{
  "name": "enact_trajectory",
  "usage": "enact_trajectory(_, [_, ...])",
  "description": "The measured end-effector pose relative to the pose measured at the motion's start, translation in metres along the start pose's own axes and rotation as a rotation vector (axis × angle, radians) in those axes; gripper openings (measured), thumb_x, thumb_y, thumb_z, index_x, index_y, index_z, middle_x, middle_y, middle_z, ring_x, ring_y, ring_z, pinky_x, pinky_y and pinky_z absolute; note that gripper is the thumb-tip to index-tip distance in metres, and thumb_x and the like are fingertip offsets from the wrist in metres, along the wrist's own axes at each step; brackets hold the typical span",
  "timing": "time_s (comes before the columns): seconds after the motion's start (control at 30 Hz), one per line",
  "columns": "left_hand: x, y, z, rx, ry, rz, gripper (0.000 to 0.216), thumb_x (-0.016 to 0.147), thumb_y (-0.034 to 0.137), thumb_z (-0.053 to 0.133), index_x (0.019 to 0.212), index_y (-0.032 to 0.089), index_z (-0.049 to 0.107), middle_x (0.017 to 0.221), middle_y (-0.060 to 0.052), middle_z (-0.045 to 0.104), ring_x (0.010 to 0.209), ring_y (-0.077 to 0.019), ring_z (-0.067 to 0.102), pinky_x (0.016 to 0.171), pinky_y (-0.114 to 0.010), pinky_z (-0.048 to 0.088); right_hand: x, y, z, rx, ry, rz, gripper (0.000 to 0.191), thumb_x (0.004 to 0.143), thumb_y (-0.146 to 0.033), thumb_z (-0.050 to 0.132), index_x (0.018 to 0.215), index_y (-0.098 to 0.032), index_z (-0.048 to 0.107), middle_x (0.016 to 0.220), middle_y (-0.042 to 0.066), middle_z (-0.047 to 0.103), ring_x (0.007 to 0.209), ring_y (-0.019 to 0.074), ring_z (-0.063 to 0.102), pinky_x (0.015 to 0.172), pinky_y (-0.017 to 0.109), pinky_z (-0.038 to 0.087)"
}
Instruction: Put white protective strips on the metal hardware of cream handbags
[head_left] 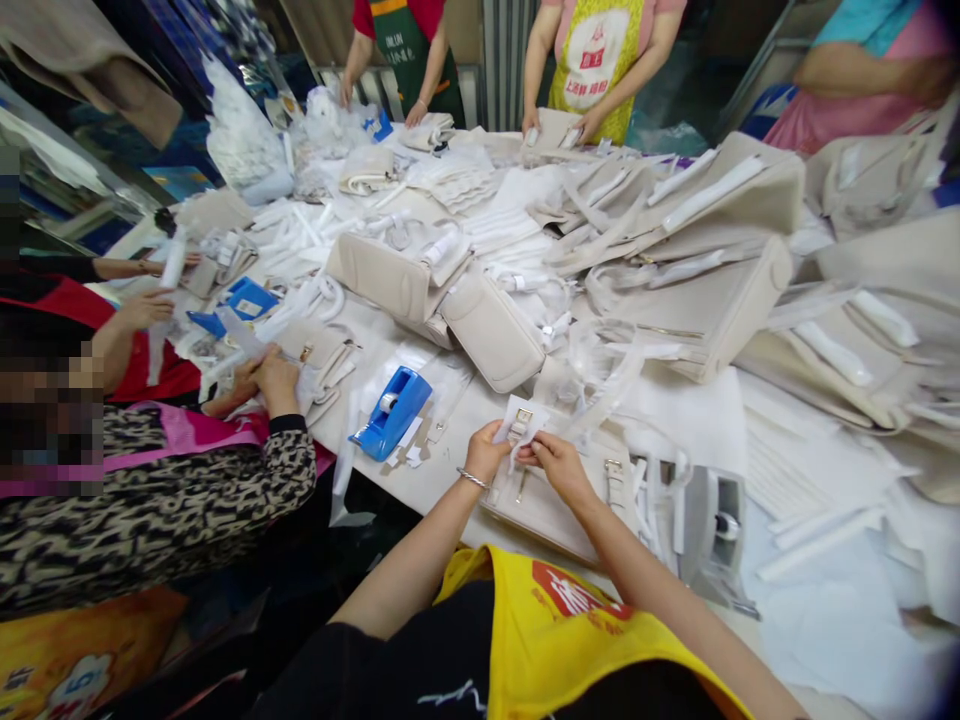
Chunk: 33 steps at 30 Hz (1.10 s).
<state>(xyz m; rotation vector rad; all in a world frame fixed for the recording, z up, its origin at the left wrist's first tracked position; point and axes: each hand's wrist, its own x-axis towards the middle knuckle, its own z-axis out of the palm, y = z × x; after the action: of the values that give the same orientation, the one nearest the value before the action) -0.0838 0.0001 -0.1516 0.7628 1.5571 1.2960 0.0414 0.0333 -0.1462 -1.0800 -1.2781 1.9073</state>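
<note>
A beige handbag (pixel 551 515) lies at the table's front edge, right before me. Over its left side my left hand (pixel 486 455) grips a short buckle strap (pixel 520 424) with a gold-coloured buckle, a white sheet (pixel 534 412) behind it. From the other side, my right hand (pixel 556 465) has its fingers pinched at the strap's lower end; exactly what is between them is too small to tell. A second buckle strap (pixel 616 490) lies on the bag's right side, apart from both hands.
A blue tape dispenser (pixel 391 412) stands to the left, with paper scraps beside it. A grey tape dispenser (pixel 712 540) is at the right. Beige bags (pixel 495 330) and white wrapping crowd the table. A co-worker's hands (pixel 274 380) work at the left; other people stand across the table.
</note>
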Motion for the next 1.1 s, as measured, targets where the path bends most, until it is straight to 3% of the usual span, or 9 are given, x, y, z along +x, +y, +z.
enact_trajectory(0.13, [0.000,0.005,0.000,-0.117,-0.063,-0.074,0.031,0.051,0.017,0.063,0.081,0.013,0.061,0.067,0.002,0.059,0.057,-0.0076,0.048,0.058,-0.020,0.039,0.005,-0.004,-0.004,-0.102,0.064,-0.014,0.024,0.067,-0.036,0.054,0.078,-0.015,0.056,0.057,0.001,0.058,0.054,0.0159,0.058,0.056,0.030,0.053])
enact_trajectory(0.27, [0.002,0.009,0.000,-0.096,-0.117,-0.126,0.032,0.050,0.022,0.066,0.080,0.011,0.062,0.063,0.002,0.058,0.054,-0.0075,0.047,0.053,-0.019,0.038,0.013,-0.003,-0.005,-0.055,0.113,0.037,0.026,0.060,-0.035,0.063,0.074,-0.016,0.051,0.050,-0.002,0.054,0.045,0.0158,0.055,0.045,0.029,0.052])
enact_trajectory(0.5, [0.010,0.001,-0.001,0.078,-0.249,-0.048,0.029,0.057,0.023,0.061,0.084,0.011,0.063,0.064,0.001,0.058,0.059,-0.0092,0.048,0.057,-0.020,0.039,0.020,0.006,-0.004,0.016,0.100,0.078,0.032,0.059,-0.035,0.063,0.082,-0.017,0.048,0.047,-0.005,0.052,0.039,0.0138,0.050,0.037,0.026,0.048])
enact_trajectory(0.7, [0.007,-0.002,0.004,0.024,-0.346,-0.067,0.028,0.065,0.023,0.052,0.088,0.011,0.062,0.067,-0.001,0.060,0.057,-0.0093,0.048,0.057,-0.021,0.040,0.016,0.005,0.001,-0.140,0.357,0.122,0.025,0.065,-0.040,0.055,0.070,-0.016,0.048,0.035,-0.006,0.043,0.029,0.0129,0.042,0.029,0.023,0.038])
enact_trajectory(0.83, [0.002,0.001,0.000,-0.079,-0.384,-0.061,0.033,0.069,0.031,0.052,0.093,0.010,0.060,0.081,-0.005,0.062,0.072,-0.0132,0.053,0.071,-0.025,0.042,0.016,0.003,0.007,-0.210,0.420,0.094,0.025,0.064,-0.038,0.057,0.060,-0.017,0.044,0.032,-0.006,0.041,0.027,0.0114,0.039,0.027,0.021,0.031])
enact_trajectory(0.97, [-0.001,-0.001,0.002,-0.011,-0.307,-0.051,0.043,0.059,0.030,0.063,0.098,0.012,0.059,0.089,-0.005,0.062,0.080,-0.0159,0.054,0.080,-0.029,0.040,0.020,0.002,0.004,-0.097,0.382,0.197,0.024,0.061,-0.035,0.058,0.057,-0.017,0.043,0.031,-0.007,0.038,0.026,0.0091,0.034,0.026,0.020,0.027])
enact_trajectory(1.1, [0.000,-0.006,0.006,-0.118,-0.205,-0.123,0.049,0.052,0.031,0.068,0.097,0.011,0.060,0.091,-0.006,0.063,0.080,-0.0178,0.055,0.079,-0.032,0.042,0.023,-0.008,-0.017,-0.037,0.170,0.273,0.025,0.054,-0.031,0.066,0.063,-0.014,0.050,0.038,-0.007,0.042,0.032,0.0061,0.036,0.029,0.016,0.028])
